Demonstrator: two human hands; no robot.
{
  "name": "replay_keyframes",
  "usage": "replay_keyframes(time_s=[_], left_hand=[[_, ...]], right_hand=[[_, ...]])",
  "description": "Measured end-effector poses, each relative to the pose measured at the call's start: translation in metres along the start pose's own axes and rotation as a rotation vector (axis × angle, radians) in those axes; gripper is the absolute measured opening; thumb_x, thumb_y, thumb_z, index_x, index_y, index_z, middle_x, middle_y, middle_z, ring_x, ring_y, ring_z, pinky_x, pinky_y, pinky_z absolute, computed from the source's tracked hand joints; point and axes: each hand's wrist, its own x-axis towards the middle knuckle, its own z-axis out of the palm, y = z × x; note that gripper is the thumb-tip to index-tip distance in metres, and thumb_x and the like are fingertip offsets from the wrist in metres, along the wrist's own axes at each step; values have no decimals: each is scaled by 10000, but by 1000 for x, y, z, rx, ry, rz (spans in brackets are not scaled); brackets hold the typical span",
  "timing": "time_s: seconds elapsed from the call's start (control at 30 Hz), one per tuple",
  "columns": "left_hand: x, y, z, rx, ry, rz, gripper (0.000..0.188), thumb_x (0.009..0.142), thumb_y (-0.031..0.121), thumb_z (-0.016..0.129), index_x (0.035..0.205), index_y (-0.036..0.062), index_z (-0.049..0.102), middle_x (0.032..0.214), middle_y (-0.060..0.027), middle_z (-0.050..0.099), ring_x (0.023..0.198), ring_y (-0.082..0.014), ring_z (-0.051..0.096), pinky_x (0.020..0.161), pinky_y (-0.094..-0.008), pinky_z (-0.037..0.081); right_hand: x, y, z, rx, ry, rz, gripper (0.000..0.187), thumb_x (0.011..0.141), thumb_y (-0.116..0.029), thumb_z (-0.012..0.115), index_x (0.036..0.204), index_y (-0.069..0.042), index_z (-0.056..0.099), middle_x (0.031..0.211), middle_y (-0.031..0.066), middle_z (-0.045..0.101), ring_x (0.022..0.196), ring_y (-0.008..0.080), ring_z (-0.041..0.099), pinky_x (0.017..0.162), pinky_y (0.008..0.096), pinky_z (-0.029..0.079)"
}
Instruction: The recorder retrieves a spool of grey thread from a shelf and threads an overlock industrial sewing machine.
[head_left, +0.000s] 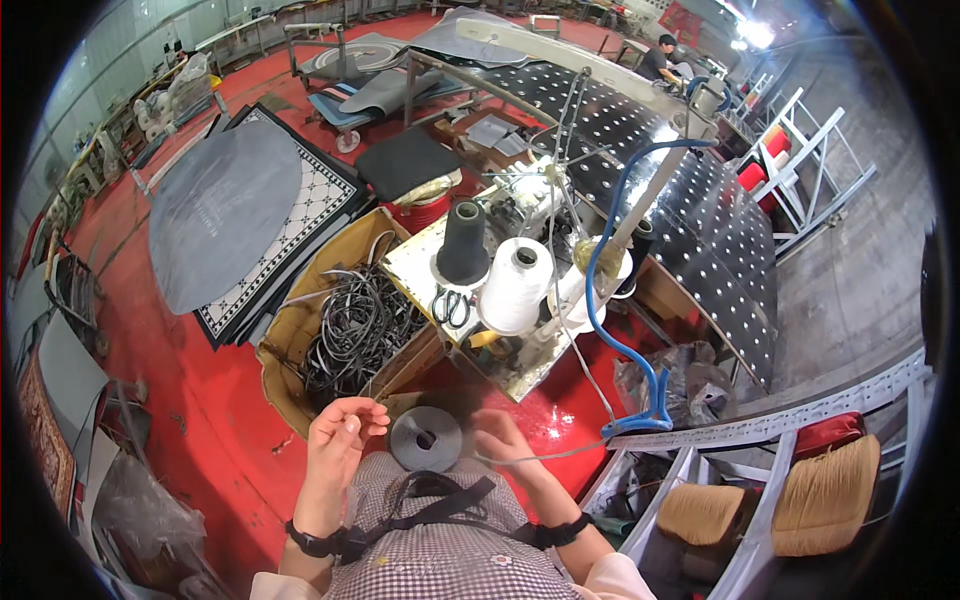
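Note:
A coil of grey tape point(426, 439) rests on my lap, over the checked apron point(440, 560). My left hand point(345, 432) is raised just left of the coil, its fingers curled in toward the thumb; whatever they pinch is too small to make out. On the coil's other side is my right hand point(503, 438), smeared by motion, so its fingers do not show clearly. A thin grey strip point(560, 453) runs across by the right wrist and off toward the machine stand.
Ahead stands a sewing machine table point(425, 255) with a black thread cone point(463, 245), a white cone point(515, 290) and scissors point(451, 308). A carton point(283, 335) of tangled strips point(365, 330) sits left of it. Stacked mats point(230, 215) lie further left. Thread racks point(770, 490) stand right.

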Motion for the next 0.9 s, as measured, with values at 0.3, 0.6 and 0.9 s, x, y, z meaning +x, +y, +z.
replay_keyframes(time_s=[0.3,0.6,0.9], left_hand=[[0,6,5,79,15,7,275,936,180,550,1107,-35,564,1033,-141,633,927,-199,630,832,-322,511],[-13,31,31,280,-171,0,153,916,64,535,971,-45,628,949,-110,623,875,-193,632,802,-316,515],[-24,36,46,413,-236,-85,137,901,-26,524,986,-20,631,963,-93,624,884,-155,626,789,-278,516]], right_hand=[[-72,-126,1,98,-491,-176,406,817,-35,576,1217,23,531,898,53,548,724,84,471,638,225,366],[-39,-123,70,-314,-278,-354,232,859,-74,649,1087,-32,629,924,67,620,744,105,582,605,224,460],[-21,-110,84,-228,-361,-459,134,846,-9,644,978,-14,666,861,62,610,698,98,584,587,214,466]])
